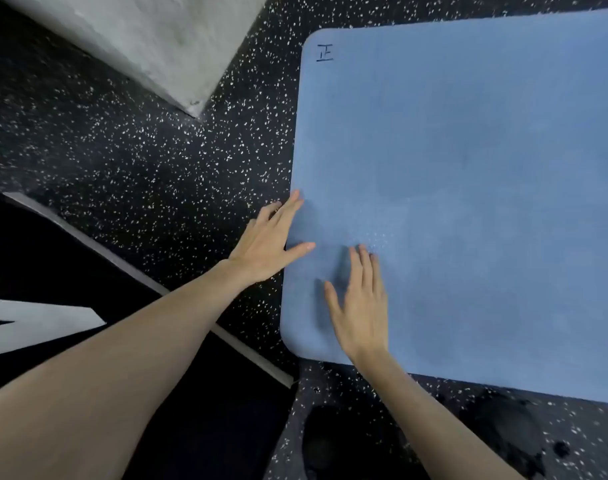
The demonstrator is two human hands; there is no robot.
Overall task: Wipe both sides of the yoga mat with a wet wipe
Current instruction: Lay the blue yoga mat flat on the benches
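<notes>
Head view: a blue yoga mat (468, 202) lies flat on the speckled floor (139, 168), a handwritten mark (325, 53) at its far corner. The left hand (264, 247) rests at the mat's short edge, the right hand (359, 303) flat on top, both with fingers straight and holding nothing, seemingly to steady or smooth it. No wet wipe shows.
</notes>
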